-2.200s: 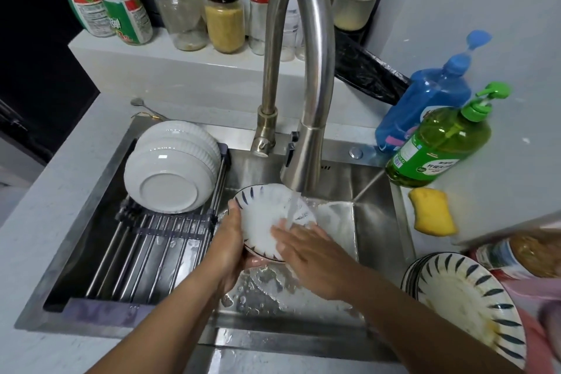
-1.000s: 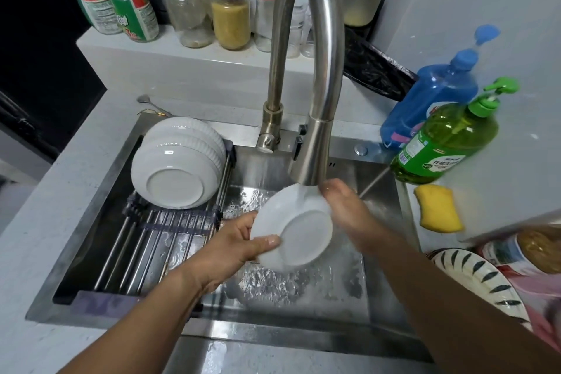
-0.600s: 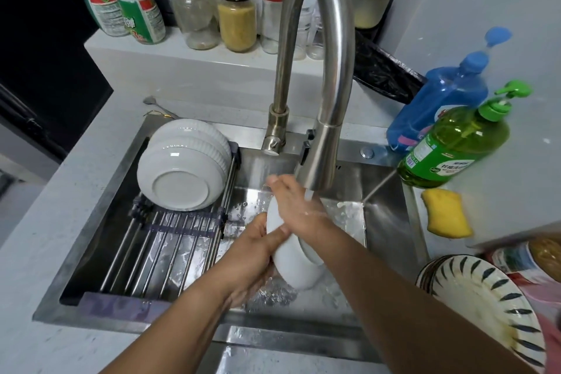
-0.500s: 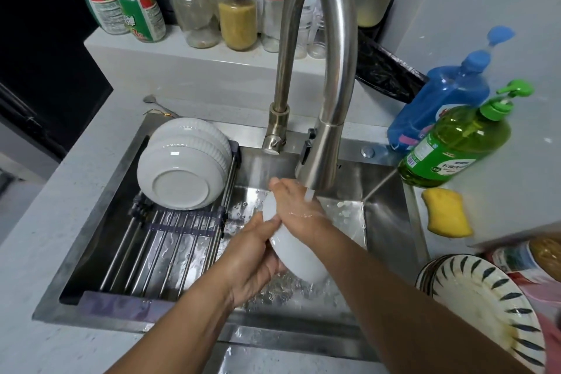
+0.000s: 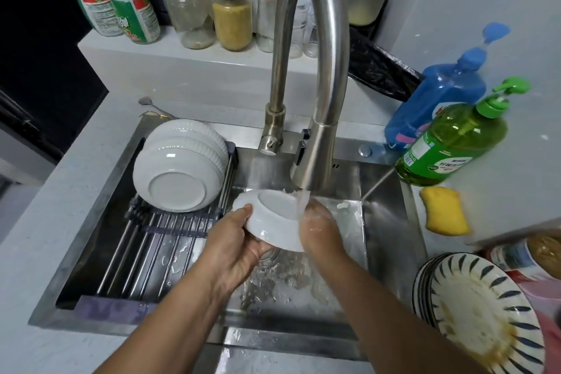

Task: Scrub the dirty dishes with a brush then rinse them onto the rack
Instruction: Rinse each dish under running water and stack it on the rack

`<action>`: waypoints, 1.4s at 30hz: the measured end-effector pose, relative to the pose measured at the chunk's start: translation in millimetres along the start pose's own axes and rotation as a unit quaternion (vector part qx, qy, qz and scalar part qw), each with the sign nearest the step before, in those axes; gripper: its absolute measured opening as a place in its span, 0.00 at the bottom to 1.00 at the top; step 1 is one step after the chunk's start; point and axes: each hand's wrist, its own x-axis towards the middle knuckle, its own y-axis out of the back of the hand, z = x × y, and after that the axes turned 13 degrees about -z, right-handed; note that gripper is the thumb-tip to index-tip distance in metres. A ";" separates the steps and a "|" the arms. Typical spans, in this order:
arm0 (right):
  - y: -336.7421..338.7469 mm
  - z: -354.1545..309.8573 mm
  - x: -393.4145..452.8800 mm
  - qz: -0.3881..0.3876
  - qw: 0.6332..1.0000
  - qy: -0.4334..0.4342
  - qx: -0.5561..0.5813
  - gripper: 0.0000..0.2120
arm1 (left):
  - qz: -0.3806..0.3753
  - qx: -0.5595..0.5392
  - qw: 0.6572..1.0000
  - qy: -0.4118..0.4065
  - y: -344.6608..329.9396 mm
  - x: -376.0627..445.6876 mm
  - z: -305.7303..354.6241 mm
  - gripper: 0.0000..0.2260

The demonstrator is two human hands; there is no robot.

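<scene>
Dish: the small white bowl [image 5: 274, 218] sits between my hands under the faucet [image 5: 312, 76] stream, base turned up and away from me.
Left hand [image 5: 235, 244]: curled on its near-left rim.
Right hand [image 5: 318, 229]: against its right side; grip unclear.
Rack [image 5: 158, 240]: just left, so my left is nearer.
Change: half a second ago the bowl stood more edge-on; now its base faces the water.

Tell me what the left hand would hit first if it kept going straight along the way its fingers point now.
The left hand points up and right, already gripping the upturned white dish. Beyond it, likely the faucet spout, though depth is unclear.
</scene>
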 end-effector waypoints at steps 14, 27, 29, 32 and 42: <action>-10.4 12.1 4.8 -0.011 0.875 -0.172 0.453 0.23 | -0.143 0.110 0.983 -0.028 -5.6 -29.0 -29.6 0.27; -0.2 -46.8 3.8 -0.073 0.995 -0.063 0.015 0.26 | -0.170 0.376 0.908 0.078 -12.6 -21.6 -3.0 0.24; -9.4 -50.1 -0.8 -0.072 0.995 -0.025 -0.060 0.27 | -0.170 0.373 0.908 0.087 -13.4 -20.4 -5.8 0.23; -1.5 -55.6 6.2 -0.104 0.987 -0.091 -0.083 0.38 | -0.168 0.339 0.920 0.101 -5.1 -20.5 -4.1 0.23; 46.1 17.5 30.8 -0.176 0.932 -0.116 0.294 0.27 | -0.170 0.077 0.979 0.083 27.0 -2.1 6.1 0.22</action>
